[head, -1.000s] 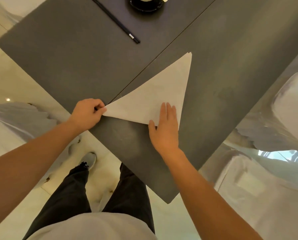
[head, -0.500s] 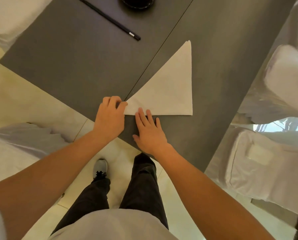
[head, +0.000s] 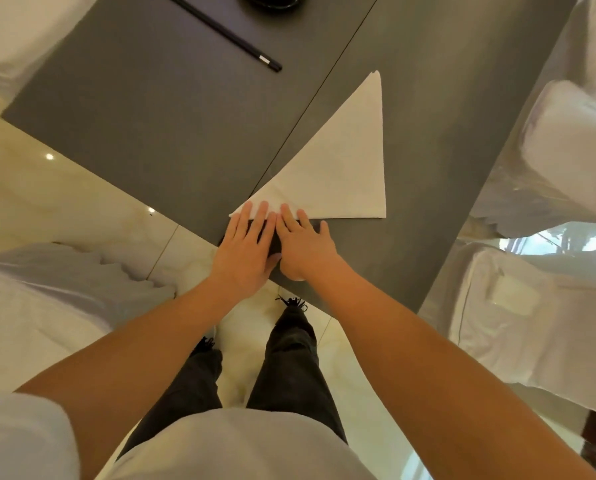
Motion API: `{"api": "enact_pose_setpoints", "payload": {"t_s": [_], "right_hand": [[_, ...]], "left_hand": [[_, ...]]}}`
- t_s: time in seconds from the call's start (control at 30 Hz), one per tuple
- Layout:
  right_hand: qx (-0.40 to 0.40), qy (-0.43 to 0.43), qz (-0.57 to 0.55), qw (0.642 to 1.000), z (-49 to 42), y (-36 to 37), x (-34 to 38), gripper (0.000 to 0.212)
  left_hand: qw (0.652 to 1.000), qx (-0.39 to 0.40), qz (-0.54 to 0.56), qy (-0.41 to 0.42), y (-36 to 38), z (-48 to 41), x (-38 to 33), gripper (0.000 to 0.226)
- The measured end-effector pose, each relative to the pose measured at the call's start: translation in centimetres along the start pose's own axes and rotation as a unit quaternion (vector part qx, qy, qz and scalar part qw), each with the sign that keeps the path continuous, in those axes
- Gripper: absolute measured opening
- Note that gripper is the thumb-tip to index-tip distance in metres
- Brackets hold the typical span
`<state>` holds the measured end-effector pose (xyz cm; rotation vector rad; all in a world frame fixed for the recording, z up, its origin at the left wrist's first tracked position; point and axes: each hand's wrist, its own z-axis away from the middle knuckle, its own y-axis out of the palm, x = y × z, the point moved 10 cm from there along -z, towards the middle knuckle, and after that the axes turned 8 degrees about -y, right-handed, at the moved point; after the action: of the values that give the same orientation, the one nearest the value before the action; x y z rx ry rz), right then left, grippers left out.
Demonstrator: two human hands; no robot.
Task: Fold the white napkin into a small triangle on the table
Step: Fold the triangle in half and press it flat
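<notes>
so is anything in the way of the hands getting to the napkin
Nothing visible is. The left hand and right hand lie flat side by side at the table's near corner, fingers already on the near edge of the white napkin. The black chopsticks lie well beyond it.

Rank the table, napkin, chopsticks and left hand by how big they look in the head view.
1. Table, the largest by far.
2. Napkin.
3. Left hand, though it is nearer the camera, so its look is inflated.
4. Chopsticks: long but thin, and cut off at the top edge, so unsure.
</notes>
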<state>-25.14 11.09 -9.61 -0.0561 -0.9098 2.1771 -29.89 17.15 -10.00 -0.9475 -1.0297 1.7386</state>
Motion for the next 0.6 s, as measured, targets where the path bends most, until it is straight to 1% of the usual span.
{"api": "enact_pose_setpoints", "payload": {"t_s": [0.13,0.37,0.47,0.6], "right_hand": [[-0.005,-0.001,0.029,1.000,0.2,-0.3,0.4,0.074],[-0.004,-0.021,0.029,0.999,0.4,-0.2,0.4,0.078],[-0.009,-0.037,0.015,0.999,0.4,0.1,0.0,0.080],[-0.023,-0.058,-0.009,0.998,0.7,0.6,-0.2,0.084]], "left_hand": [[0.999,0.007,-0.008,-0.052,0.5,0.2,0.1,0.079],[0.989,0.057,-0.010,-0.139,1.3,0.3,-0.2,0.101],[0.981,0.076,-0.005,-0.176,1.1,0.3,-0.5,0.102],[0.976,0.097,-0.010,-0.197,0.9,0.2,-1.0,0.102]]}}
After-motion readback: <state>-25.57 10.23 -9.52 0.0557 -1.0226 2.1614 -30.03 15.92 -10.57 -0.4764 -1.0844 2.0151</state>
